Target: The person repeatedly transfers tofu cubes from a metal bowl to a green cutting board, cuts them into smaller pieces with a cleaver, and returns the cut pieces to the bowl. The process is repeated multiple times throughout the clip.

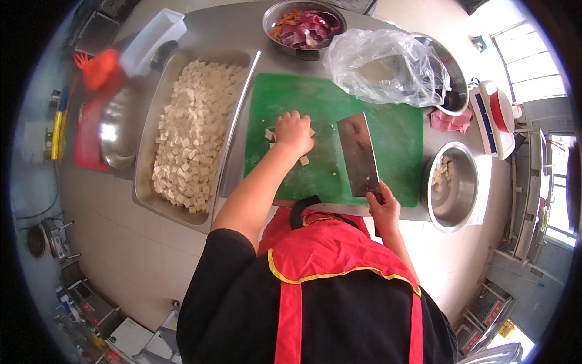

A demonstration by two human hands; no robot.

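My left hand (pixel 294 132) is over the green cutting board (pixel 309 182), fingers curled down over a few pale cubes that look like tofu. One white cube (pixel 304 160) lies just below the palm, and others peek out at the left of the fingers. What is under the hand is hidden, so its grip cannot be judged. In my right hand (pixel 385 209) is a cleaver (pixel 359 154) with a broad metal blade, held by the handle above the right part of the board. Tiny white crumbs dot the green surface.
Left of the board stands a deep steel tray (pixel 148 182) heaped with white cubes. A steel bowl (pixel 454 214) with a few cubes sits at right. Behind are a pot (pixel 303 53) of purple and orange vegetable pieces, a clear plastic bag (pixel 386 68) and a scale (pixel 491 120).
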